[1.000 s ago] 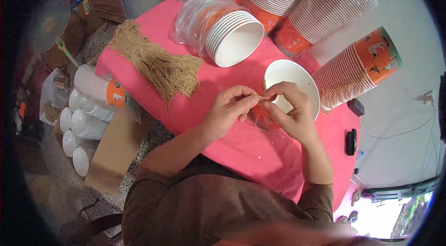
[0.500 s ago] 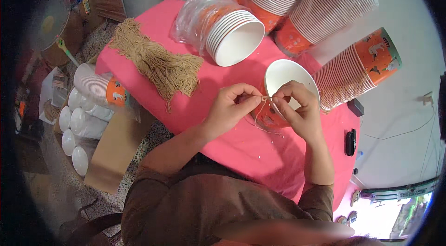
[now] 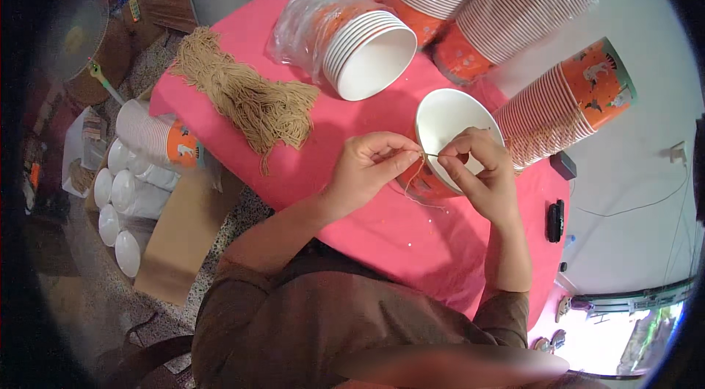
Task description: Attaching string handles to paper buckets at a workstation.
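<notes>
A thin tan string (image 3: 407, 189) is pinched between my two hands over the table, with a short stretch pulled between the fingertips and a loose end trailing down onto the pink cloth. My left hand (image 3: 371, 166) pinches it between thumb and forefinger. On the other side, my right hand (image 3: 479, 168) grips it the same way, in front of a paper bucket (image 3: 446, 113) with a white inside and orange outside. That bucket is partly covered by my right hand. Any knot at my fingertips is too small to make out.
A bundle of tan strings (image 3: 250, 95) lies on the pink tablecloth (image 3: 352, 238) at the left. Plastic-wrapped bucket stacks (image 3: 529, 11) line the back; another stack (image 3: 562, 106) leans at the right. A cardboard box (image 3: 183, 238) with more buckets stands on the floor at left.
My hands have drawn slightly apart, with the right fingertips moving right, so more string shows stretched between them. Both hands keep their pinch.
</notes>
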`<state>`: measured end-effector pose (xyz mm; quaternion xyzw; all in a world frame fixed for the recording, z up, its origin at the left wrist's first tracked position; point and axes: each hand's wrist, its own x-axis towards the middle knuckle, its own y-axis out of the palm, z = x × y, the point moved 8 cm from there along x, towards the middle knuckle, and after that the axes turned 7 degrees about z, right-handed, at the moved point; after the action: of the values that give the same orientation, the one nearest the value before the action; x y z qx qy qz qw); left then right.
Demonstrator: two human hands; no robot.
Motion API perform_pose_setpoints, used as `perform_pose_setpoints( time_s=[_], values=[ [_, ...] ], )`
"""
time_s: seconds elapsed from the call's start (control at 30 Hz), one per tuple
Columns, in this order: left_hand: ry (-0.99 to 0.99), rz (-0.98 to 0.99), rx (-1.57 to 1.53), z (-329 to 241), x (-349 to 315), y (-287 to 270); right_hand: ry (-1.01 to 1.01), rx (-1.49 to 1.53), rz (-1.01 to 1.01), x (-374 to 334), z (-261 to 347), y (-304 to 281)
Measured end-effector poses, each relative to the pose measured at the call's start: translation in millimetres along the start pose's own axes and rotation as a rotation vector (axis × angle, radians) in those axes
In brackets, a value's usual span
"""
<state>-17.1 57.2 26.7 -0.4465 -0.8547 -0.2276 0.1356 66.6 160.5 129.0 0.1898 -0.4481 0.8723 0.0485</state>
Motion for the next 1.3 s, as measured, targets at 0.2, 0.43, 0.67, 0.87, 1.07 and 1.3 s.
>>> perform_pose_setpoints(
  time_s=[0.2,0.43,0.67,0.87,1.07,1.3],
  values=[
    [0.028,-0.044,0.038,0,1,-4,-0.094,-0.028,0.040,-3,6,1],
    [0.030,-0.058,0.008,9,-5,-8,-0.145,-0.102,0.033,-12,11,7],
    [-0.098,0.060,-0.203,31,-13,-17,0.048,0.046,0.109,-41,24,18],
    [-0.205,0.209,-0.598,42,-17,0,0.333,0.145,0.255,-57,-6,70],
    [0.277,0.193,0.316,16,-16,-6,0.503,0.498,0.215,-49,-25,92],
    [-0.141,0.122,0.343,22,-40,-13,0.220,-0.001,0.131,-51,-6,73]
  ],
)
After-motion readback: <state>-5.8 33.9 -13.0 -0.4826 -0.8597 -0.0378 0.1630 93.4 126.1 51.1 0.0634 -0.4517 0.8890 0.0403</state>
